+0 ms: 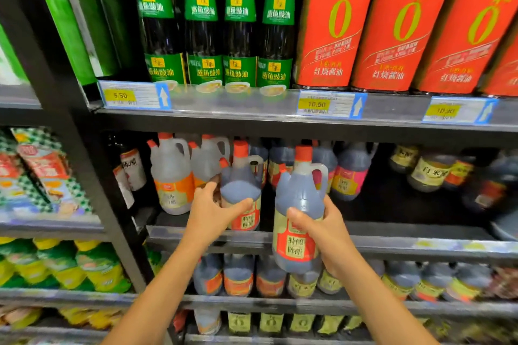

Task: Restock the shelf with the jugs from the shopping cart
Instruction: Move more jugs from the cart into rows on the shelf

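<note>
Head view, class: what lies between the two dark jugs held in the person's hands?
Head view: no item at the front, only a dark gap between left jug and right jug; back jugs stand behind it on the shelf.

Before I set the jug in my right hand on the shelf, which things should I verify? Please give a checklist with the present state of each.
1. Grip: the right hand wraps round the body of the held jug. Ok.
2. Held jug upright, red cap on. Ok.
3. Base above the rim of the middle shelf: the base seems lower than the rim. Not ok; lift first.
4. Free spot: dark bare shelf shows to the right of the held jug. Ok.
5. Left hand holds the front jug, which stands on the shelf. Ok.
6. Depth of the free spot: cannot tell.
</note>
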`<move>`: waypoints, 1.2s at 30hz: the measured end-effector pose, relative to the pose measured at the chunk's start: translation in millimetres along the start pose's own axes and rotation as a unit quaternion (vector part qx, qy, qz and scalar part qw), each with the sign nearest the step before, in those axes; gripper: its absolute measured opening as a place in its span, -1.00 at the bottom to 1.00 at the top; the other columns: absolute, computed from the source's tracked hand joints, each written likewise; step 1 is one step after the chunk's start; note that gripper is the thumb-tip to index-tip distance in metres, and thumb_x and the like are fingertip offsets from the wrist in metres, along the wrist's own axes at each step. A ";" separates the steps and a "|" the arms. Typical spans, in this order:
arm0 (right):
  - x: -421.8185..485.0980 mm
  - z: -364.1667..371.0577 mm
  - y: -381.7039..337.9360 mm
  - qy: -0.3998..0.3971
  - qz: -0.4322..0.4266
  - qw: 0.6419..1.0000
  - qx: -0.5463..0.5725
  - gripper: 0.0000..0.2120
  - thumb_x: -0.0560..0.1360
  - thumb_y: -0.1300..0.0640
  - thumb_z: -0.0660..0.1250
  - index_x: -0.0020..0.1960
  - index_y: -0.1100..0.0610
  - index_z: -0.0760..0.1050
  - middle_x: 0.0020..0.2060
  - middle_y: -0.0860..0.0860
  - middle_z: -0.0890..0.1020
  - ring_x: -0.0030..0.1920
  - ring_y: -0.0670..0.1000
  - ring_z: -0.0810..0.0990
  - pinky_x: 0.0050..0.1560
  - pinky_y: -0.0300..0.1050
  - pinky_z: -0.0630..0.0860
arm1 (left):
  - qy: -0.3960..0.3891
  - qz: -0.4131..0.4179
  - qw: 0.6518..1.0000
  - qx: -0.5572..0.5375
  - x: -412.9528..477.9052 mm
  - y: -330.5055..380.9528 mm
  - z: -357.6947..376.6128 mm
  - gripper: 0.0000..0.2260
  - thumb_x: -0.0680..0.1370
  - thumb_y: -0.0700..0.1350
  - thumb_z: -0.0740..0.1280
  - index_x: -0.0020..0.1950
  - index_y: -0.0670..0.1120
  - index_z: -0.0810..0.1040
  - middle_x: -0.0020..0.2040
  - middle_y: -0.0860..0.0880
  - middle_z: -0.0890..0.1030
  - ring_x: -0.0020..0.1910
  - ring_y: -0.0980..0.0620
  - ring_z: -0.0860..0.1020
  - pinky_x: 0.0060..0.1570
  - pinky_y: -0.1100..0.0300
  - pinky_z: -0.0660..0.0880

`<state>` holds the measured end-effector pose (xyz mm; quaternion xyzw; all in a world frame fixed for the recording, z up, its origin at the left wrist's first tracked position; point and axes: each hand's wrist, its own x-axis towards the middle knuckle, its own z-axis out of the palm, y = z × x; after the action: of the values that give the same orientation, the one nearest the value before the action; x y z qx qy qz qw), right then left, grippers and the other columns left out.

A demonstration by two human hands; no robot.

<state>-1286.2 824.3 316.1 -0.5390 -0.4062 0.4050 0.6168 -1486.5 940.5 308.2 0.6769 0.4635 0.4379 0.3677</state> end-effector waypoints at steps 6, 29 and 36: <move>-7.3 -0.8 4.6 -0.007 -0.012 1.000 -0.007 -0.22 0.18 -0.11 0.64 0.34 -0.09 0.47 0.17 0.03 0.70 0.14 0.13 0.71 0.17 0.30 0.61 | 0.020 -0.014 0.999 -0.042 0.0 -15.4 1.2 -0.37 0.23 0.21 0.61 0.14 0.02 0.43 0.08 0.05 0.62 0.07 0.09 0.62 0.08 -0.04 0.61; 29.2 25.5 3.4 0.121 -0.071 0.972 -0.191 -0.23 0.19 -0.04 0.71 0.20 -0.02 0.31 0.08 -0.09 0.51 0.09 -0.06 0.58 -0.06 -0.11 0.61 | 0.009 0.180 0.870 0.459 -21.6 -85.3 -2.0 -0.51 0.45 0.45 0.18 -0.17 0.02 0.44 -0.22 0.08 0.43 -0.19 0.00 0.43 -0.13 0.08 0.30; 43.7 31.5 16.6 0.160 -0.013 0.963 -0.218 -0.16 0.16 -0.17 0.70 0.19 0.05 0.25 0.14 0.03 0.51 0.14 0.05 0.56 0.04 0.01 0.62 | 0.013 0.196 0.869 0.454 -22.7 -87.9 -1.5 -0.57 0.48 0.39 0.23 -0.17 0.02 0.45 -0.20 0.07 0.43 -0.17 0.01 0.41 -0.11 0.08 0.29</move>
<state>-1301.9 877.4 305.2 -0.7127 -0.3876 0.2074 0.5466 -1519.0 945.5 223.7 0.8406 0.4734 0.2506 -0.0797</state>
